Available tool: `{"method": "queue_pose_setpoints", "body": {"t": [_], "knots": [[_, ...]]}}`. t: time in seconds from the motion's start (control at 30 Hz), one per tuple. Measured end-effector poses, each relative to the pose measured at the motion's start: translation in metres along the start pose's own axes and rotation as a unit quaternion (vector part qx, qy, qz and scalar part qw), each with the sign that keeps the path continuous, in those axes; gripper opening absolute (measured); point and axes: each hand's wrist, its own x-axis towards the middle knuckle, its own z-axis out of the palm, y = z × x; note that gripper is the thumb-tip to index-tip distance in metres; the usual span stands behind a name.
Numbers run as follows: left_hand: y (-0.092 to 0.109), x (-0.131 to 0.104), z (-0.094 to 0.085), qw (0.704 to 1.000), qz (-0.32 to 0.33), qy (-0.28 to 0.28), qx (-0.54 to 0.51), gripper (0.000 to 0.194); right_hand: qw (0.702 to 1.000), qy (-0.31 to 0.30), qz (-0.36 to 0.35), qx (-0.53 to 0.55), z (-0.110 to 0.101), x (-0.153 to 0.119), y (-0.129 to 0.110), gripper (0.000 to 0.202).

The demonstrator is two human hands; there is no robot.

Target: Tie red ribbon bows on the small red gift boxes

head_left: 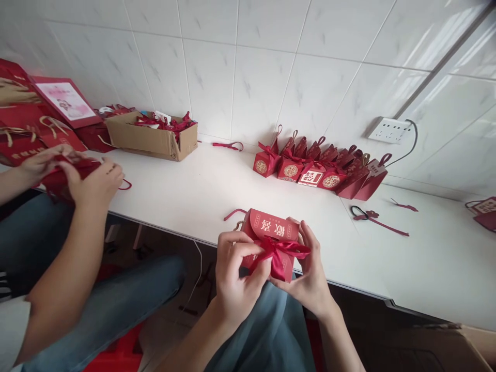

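Note:
A red gift box with gold characters is held at the table's front edge, above my lap. A shiny red ribbon is tied in a bow across it. My left hand is closed on the box's left side, its thumb and forefinger pinching the ribbon near the knot. My right hand grips the box's right side, fingers along the edge and thumb underneath. A thin red cord sticks out from the box's upper left corner. The underside of the box is hidden.
Several finished red boxes stand in rows by the tiled wall. A cardboard box of ribbons sits further left. On the right lie a black hair tie and ribbon scraps. At far left a co-worker's hands handle another red item.

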Motion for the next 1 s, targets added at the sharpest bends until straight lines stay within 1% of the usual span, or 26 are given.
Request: {"method": "queue_pose_setpoints", "body": {"t": [0.1,0.2,0.3,0.5,0.63,0.77,0.9,1.0], "knots": [[0.001,0.0,0.002,0.997,0.071,-0.013,0.023,0.013,1.0,0.013,-0.003,0.018,-0.002,-0.002,0.0,0.102],[0.004,-0.003,0.005,0.986,0.151,-0.015,0.067,0.01,0.999,0.031,-0.005,0.035,-0.005,-0.006,-0.001,0.102],[0.007,-0.005,0.01,0.977,0.192,-0.017,0.089,0.006,0.998,0.038,0.001,0.045,-0.009,-0.009,-0.003,0.099],[0.013,-0.004,0.02,0.976,0.201,-0.029,0.072,0.004,0.997,0.064,0.012,0.035,-0.018,-0.014,-0.003,0.098],[0.015,-0.005,0.023,0.975,0.206,-0.031,0.075,0.003,0.998,0.063,0.009,0.027,-0.023,-0.019,-0.002,0.099],[0.017,-0.007,0.024,0.973,0.217,-0.025,0.073,0.006,0.996,0.074,-0.002,0.045,-0.025,-0.021,-0.002,0.096],[0.018,-0.006,0.023,0.97,0.231,-0.038,0.065,0.008,0.996,0.08,-0.008,0.034,-0.026,-0.02,-0.003,0.097],[0.019,-0.005,0.022,0.971,0.226,-0.04,0.068,0.006,0.996,0.081,-0.017,0.034,-0.027,-0.02,-0.005,0.098]]}}
